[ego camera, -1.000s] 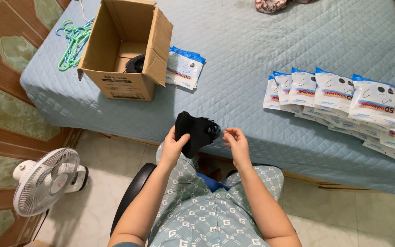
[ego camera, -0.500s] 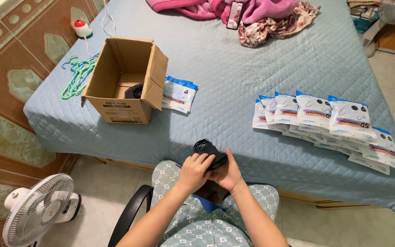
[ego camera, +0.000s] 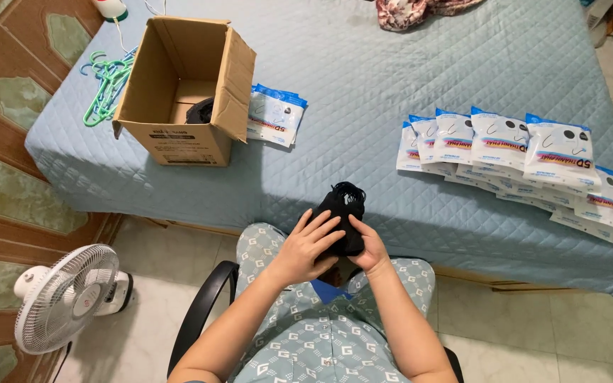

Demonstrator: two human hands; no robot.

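My left hand (ego camera: 306,245) and my right hand (ego camera: 370,250) are pressed together around a stack of black face masks (ego camera: 340,204), held over my lap at the front edge of the bed. Black ear loops stick out at the top of the stack. A row of overlapping white-and-blue mask packets (ego camera: 512,152) lies on the bed to the right. An open cardboard box (ego camera: 179,92) with something black inside stands at the left, with a few more packets (ego camera: 276,117) beside it.
The blue quilted bed (ego camera: 363,64) fills the view. Green hangers (ego camera: 108,81) lie left of the box. A white floor fan (ego camera: 65,298) stands at the lower left. Crumpled clothes (ego camera: 413,10) lie at the bed's far side. I sit on a black chair (ego camera: 200,319).
My hands were apart, stretching the black masks open. They have come together and now clasp the stack from both sides.
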